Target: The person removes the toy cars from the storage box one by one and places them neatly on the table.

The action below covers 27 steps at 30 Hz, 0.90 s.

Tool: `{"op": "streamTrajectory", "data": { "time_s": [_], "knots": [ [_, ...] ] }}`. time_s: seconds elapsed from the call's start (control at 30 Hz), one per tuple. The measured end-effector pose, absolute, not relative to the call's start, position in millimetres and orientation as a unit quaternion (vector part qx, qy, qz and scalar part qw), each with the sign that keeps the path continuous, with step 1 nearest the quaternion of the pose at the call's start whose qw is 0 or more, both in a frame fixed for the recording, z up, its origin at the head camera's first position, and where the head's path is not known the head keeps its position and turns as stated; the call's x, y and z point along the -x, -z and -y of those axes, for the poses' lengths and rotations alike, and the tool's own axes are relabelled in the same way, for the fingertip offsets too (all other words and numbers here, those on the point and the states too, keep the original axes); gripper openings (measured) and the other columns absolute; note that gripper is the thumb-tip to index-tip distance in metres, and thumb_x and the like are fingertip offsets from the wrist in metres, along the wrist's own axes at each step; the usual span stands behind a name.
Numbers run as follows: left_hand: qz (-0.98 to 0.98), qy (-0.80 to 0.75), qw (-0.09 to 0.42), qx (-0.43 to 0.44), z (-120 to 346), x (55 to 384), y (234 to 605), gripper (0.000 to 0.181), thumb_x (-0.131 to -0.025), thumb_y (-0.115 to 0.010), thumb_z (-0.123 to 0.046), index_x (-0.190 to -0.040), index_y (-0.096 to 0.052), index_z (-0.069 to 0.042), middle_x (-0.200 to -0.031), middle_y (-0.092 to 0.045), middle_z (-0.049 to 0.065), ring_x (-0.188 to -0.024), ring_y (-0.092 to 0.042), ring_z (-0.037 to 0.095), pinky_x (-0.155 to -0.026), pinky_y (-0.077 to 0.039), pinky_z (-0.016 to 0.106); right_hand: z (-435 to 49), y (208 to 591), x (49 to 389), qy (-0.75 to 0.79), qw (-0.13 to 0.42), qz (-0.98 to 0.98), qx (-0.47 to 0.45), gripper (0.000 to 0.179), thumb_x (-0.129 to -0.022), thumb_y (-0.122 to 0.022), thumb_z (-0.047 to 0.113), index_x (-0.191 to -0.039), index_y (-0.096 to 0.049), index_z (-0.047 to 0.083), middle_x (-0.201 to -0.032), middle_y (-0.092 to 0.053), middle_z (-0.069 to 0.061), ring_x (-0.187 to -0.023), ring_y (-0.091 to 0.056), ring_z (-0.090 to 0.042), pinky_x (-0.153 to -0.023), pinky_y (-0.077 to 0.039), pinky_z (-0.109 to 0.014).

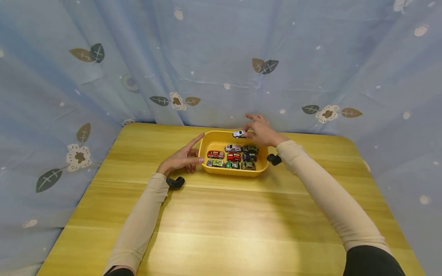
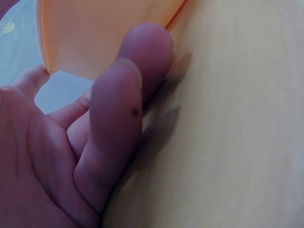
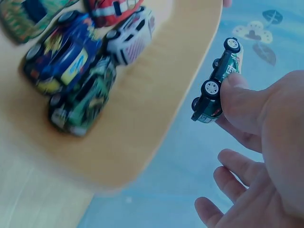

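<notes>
A yellow bin (image 1: 232, 172) holds several toy cars in rows, among them a red toy car (image 1: 215, 154), a dark blue one (image 3: 64, 52) and a camouflage one (image 3: 85, 97). My left hand (image 1: 182, 158) grips the bin's left end, its thumb at the rim and index finger stretched toward the far corner; its other fingers bend near the tabletop. Above the far rim, my right hand (image 1: 261, 131) pinches a white and green toy car (image 3: 222, 83) between thumb and forefinger. That car is tipped on edge in the right wrist view, wheels showing, and the remaining fingers are spread.
The bin stands toward the back of a wooden table (image 1: 221, 222). Right behind the table's far edge hangs a pale blue curtain (image 1: 221, 50) printed with leaves and flowers, which also lines both sides.
</notes>
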<state>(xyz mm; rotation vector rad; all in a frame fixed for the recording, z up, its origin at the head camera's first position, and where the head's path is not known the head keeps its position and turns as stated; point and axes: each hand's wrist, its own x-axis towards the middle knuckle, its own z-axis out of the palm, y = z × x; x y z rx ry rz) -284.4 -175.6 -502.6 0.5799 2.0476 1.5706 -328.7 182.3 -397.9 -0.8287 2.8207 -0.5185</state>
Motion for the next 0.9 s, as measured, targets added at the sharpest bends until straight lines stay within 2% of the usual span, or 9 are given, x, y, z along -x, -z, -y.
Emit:
{"op": "streamTrajectory", "data": {
  "time_s": [0.13,0.27,0.6,0.9],
  "knots": [
    [-0.753,-0.574,0.244,-0.211,175,286,503,0.096,-0.104,-0.070,-0.018,-0.167,-0.007,-0.054,-0.096,-0.058,0.022,-0.064,-0.064,0.030,-0.053,-0.056,0.038,-199,396,329,0.160,0.066,-0.945,0.276,0.029,-0.109,-0.062,0.021,-0.125,-0.074,0.000,-0.171,-0.026,-0.027,-0.154,-0.024,-0.053,-0.121,-0.026,-0.071],
    [-0.761,-0.565,0.243,-0.208,175,285,503,0.096,-0.103,-0.070,-0.020,-0.167,-0.007,-0.053,-0.096,-0.058,0.023,-0.065,-0.064,0.031,-0.053,-0.056,0.039,-219,395,328,0.162,0.065,-0.948,0.266,0.027,-0.109,-0.061,0.019,-0.123,-0.074,-0.001,-0.171,-0.025,-0.029,-0.155,-0.021,-0.055,-0.122,-0.022,-0.073],
    [-0.764,-0.564,0.250,-0.192,176,285,502,0.095,-0.103,-0.072,-0.025,-0.165,-0.008,-0.059,-0.100,-0.060,0.024,-0.067,-0.065,0.032,-0.055,-0.056,0.039,-261,401,326,0.150,0.076,-0.962,0.216,0.026,-0.110,-0.060,0.018,-0.123,-0.073,0.000,-0.172,-0.022,-0.027,-0.156,-0.016,-0.054,-0.121,-0.017,-0.077],
    [-0.758,-0.570,0.254,-0.191,175,285,502,0.095,-0.102,-0.072,-0.025,-0.166,-0.009,-0.057,-0.102,-0.060,0.023,-0.067,-0.064,0.031,-0.055,-0.055,0.039,-283,413,320,0.148,0.081,-0.967,0.192,0.025,-0.109,-0.060,0.016,-0.123,-0.073,0.000,-0.172,-0.021,-0.028,-0.156,-0.016,-0.055,-0.119,-0.018,-0.077]
  ]
}}
